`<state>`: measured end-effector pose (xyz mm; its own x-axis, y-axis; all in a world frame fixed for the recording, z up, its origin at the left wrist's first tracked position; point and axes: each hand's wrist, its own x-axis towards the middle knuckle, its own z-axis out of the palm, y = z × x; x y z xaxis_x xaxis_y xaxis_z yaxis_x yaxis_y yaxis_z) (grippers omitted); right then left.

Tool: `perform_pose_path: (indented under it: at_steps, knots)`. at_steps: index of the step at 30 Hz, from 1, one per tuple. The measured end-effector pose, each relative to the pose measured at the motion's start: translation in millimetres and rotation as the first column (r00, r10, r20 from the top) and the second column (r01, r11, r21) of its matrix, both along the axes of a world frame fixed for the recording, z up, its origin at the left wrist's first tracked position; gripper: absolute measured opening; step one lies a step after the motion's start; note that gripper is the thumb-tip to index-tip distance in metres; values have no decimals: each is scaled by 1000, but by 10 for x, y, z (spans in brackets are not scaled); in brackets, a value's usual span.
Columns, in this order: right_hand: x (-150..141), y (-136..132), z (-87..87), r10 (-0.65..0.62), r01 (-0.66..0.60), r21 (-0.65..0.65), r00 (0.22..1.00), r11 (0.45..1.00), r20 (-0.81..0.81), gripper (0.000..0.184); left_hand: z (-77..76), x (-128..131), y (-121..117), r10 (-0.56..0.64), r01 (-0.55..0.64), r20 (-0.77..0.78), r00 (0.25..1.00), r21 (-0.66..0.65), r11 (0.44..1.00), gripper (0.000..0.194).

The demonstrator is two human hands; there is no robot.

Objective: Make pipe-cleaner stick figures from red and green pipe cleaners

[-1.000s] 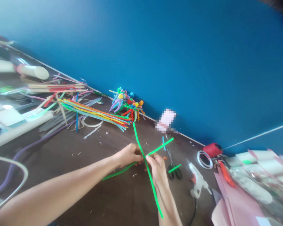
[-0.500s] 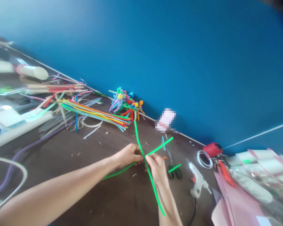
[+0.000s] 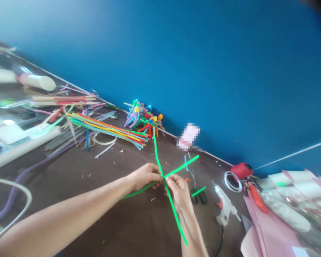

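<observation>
Head view: left hand (image 3: 144, 176) and right hand (image 3: 178, 192) both closed, pinching crossed green pipe cleaners (image 3: 176, 217) close to the crossing, which sits between the two hands. Just right of the hands, scissors (image 3: 195, 192) on the desk (image 3: 149, 228); beyond them, a hot glue gun (image 3: 224, 205). Farther left, near the desk's back edge, a multicoloured pipe-cleaner bundle (image 3: 107, 130).

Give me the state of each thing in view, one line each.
Left hand: closed on the green pipe cleaners
Right hand: pinching the crossing
Green pipe cleaners: crossed, held off the tabletop
Scissors: lying flat, green pipe cleaner piece across them
Hot glue gun: lying down, cord attached
Multicoloured pipe cleaner bundle: lying loose, ends fanned
</observation>
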<state>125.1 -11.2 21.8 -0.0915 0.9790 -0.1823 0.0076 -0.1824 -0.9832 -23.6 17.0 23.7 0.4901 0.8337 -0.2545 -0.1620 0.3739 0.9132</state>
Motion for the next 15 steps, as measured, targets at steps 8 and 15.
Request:
perform_pose_path:
  at_steps: [8,15]
  knots:
    - [-2,1,23,36,-37,36,999,999,3,21,-30,-4,-2,25,-21,62,998,-71,997,9]
    - [-15,-1,65,121,-117,173,993,978,-15,21,-88,-35,38,-24,58,207,978,-158,986,11]
